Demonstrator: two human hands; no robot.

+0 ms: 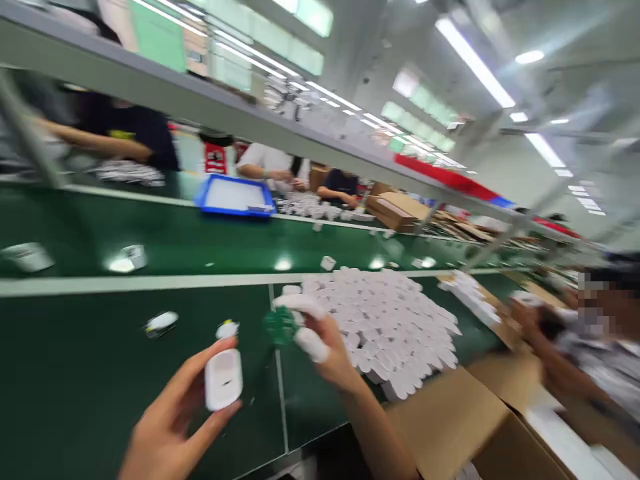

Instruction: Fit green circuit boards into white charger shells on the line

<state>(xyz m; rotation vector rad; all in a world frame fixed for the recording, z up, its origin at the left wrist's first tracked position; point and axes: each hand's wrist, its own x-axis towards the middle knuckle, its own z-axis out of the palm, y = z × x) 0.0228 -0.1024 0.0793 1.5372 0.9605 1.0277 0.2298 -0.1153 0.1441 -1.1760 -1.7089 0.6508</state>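
Note:
My left hand grips a small white rounded case between thumb and fingers, above the green table. In my right hand, with white covers on the fingertips, is a round green piece, pinched at its edge. Just beyond my left hand lies a small white part with a yellow spot. Another white part with a dark edge lies farther left. A large pile of white pieces spreads to the right of my right hand.
An open cardboard box stands at the lower right, near a person at the right edge. Scattered white pieces lie on the green strip beyond the white ledge. A blue tray and other people are across it. A metal rail crosses above.

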